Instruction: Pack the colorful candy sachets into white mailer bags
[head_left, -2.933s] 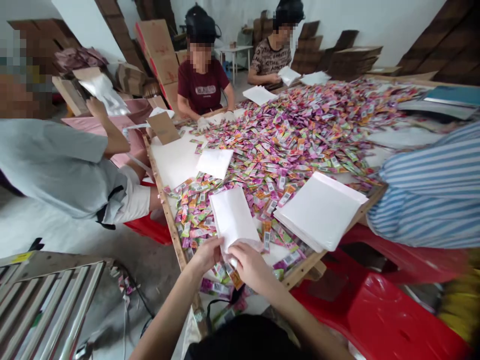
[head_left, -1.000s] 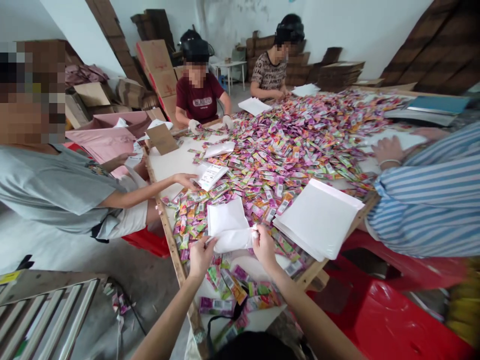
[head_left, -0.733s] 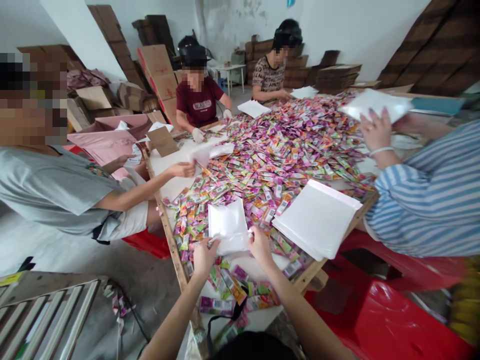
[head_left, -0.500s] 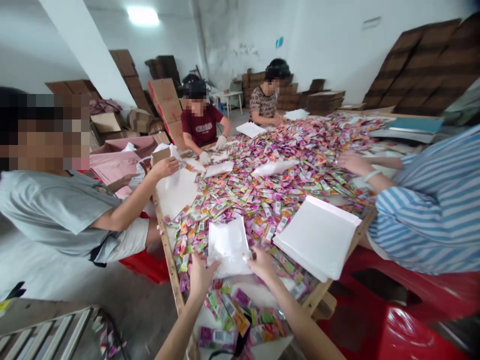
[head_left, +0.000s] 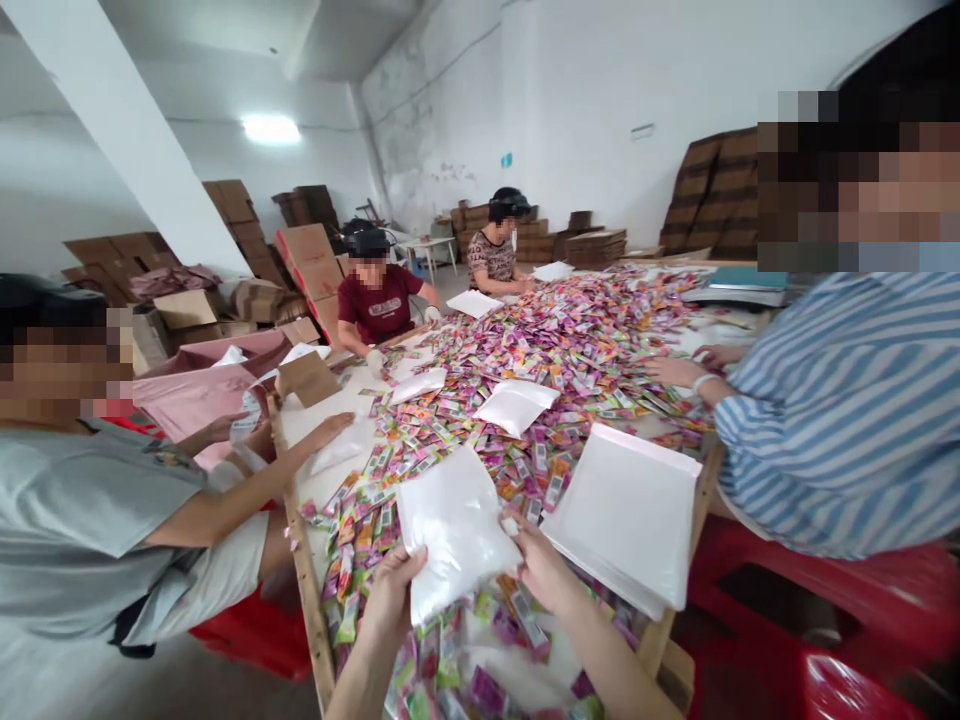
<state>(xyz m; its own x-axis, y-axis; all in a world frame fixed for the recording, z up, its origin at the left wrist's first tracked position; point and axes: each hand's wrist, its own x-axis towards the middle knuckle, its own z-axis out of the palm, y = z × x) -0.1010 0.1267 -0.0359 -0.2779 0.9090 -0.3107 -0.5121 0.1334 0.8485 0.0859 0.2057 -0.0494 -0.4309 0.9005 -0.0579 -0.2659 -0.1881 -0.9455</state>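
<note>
A white plastic mailing bag (head_left: 450, 530) is held over the near end of the table, tilted, its glossy face toward me. My left hand (head_left: 394, 588) pinches its lower left edge, thumb on the front. At the right edge my right hand (head_left: 536, 560) is closed on the bag, and a small white patch shows at a fingertip. Below and around both hands lie many small colourful sachets (head_left: 517, 480), purple, green and orange. Another white bag (head_left: 517, 405) rests on the heap just beyond. To the right of my right hand is a stack of flat white bags (head_left: 626, 510).
The table's wooden rim (head_left: 306, 590) runs along the left. Co-workers sit on both sides: a grey-shirted person (head_left: 82, 540) left, a striped sleeve (head_left: 810, 420) right. Two more people work at the far side. A pink-lined bin (head_left: 199, 400) stands at the left.
My hands have lifted the bag and tilted it, and its right side has swung nearer my right hand. The left co-worker's hand has come down onto the table. My view has shifted upward and right.
</note>
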